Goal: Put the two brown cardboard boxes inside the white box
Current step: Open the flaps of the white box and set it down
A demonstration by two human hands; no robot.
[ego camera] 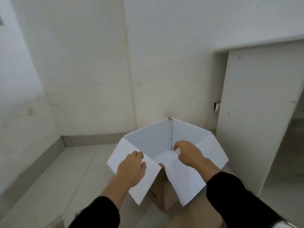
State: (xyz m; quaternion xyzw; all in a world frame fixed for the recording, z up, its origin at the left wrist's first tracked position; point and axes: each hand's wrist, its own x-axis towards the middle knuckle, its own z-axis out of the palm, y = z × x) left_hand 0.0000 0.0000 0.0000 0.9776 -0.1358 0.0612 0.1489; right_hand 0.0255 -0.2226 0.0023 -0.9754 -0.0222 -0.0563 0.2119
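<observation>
The white box [153, 142] stands open on the floor by the wall corner, white inside and brown cardboard on its outer near corner. Its flaps are spread outward. My left hand [131, 167] lies on the near-left flap [118, 157], fingers bent over its fold line. My right hand [189, 153] pinches the inner edge of the near-right flap [182, 180]. White material shows at the bottom inside the box. A brown cardboard corner [57, 224] peeks in at the bottom left edge. A brownish surface [197, 216] lies below the white box; I cannot tell what it is.
White walls [82, 71] meet in a corner right behind the box. A grey skirting [92, 141] runs along the tiled floor [79, 162]. A tall white panel [256, 112] leans or stands at the right, close to the box's far-right flap.
</observation>
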